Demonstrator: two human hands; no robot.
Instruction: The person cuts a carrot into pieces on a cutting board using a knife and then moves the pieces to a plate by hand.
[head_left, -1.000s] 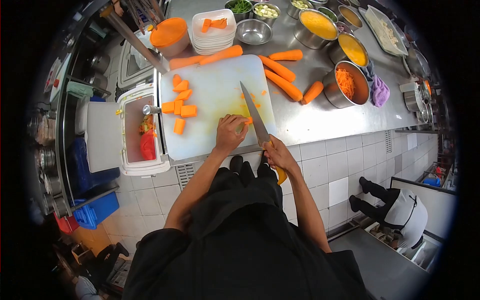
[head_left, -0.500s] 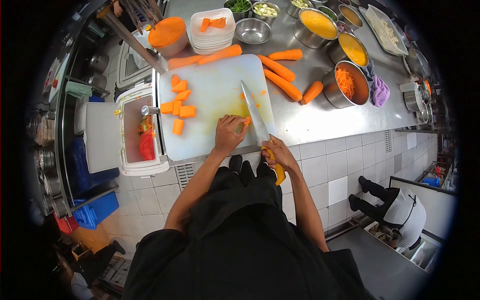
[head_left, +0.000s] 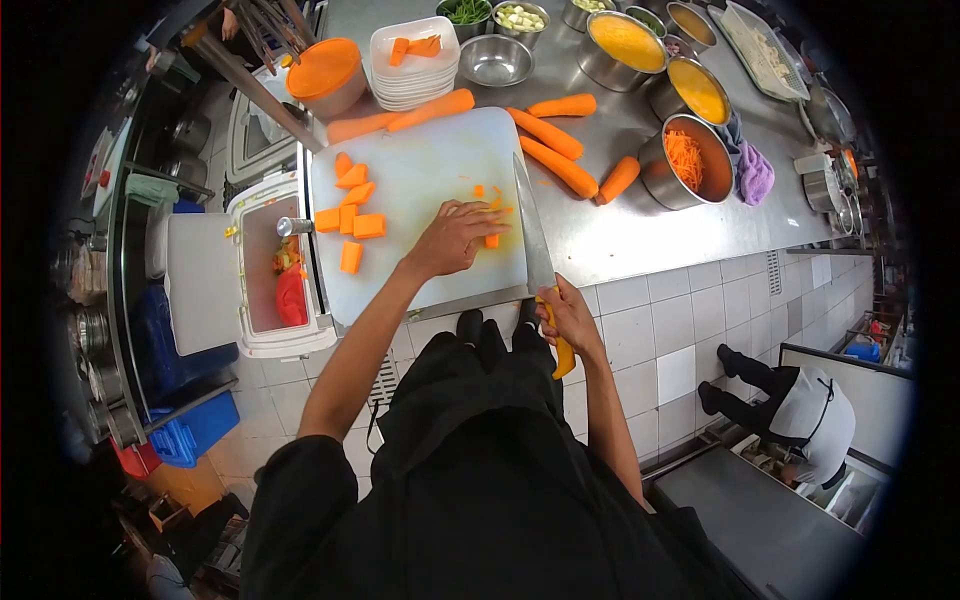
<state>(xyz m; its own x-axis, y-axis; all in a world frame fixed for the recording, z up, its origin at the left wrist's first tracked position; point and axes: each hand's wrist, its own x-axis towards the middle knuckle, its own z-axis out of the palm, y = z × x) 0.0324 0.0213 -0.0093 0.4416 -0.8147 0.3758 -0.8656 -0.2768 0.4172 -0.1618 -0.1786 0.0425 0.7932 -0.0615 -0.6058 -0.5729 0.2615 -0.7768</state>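
Note:
In the head view, my right hand (head_left: pixel 568 318) grips the yellow handle of a large knife (head_left: pixel 536 228). Its blade lies along the right edge of the white cutting board (head_left: pixel 420 160), tip pointing away from me. My left hand (head_left: pixel 455 240) reaches over the board with fingers stretched out, above small carrot scraps (head_left: pixel 479 190). A small carrot piece (head_left: pixel 491 241) shows beside its fingers, on a yellow-stained patch. Several cut carrot chunks (head_left: pixel 369 226) sit on the board's left side. Whole peeled carrots (head_left: pixel 558 166) lie beyond and right of the board.
Left of the board stands an open white bin (head_left: pixel 245 270) with scraps inside. Behind are stacked white dishes (head_left: pixel 412 75), an orange-lidded tub (head_left: pixel 326 72) and a steel bowl (head_left: pixel 497 62). A pot of shredded carrot (head_left: pixel 708 165) stands right. A person (head_left: pixel 800 415) bends over behind, at right.
The knife has shifted right, from mid-board to the board's edge. My left hand has gone from a pinch at a small carrot piece to outstretched fingers over the scraps.

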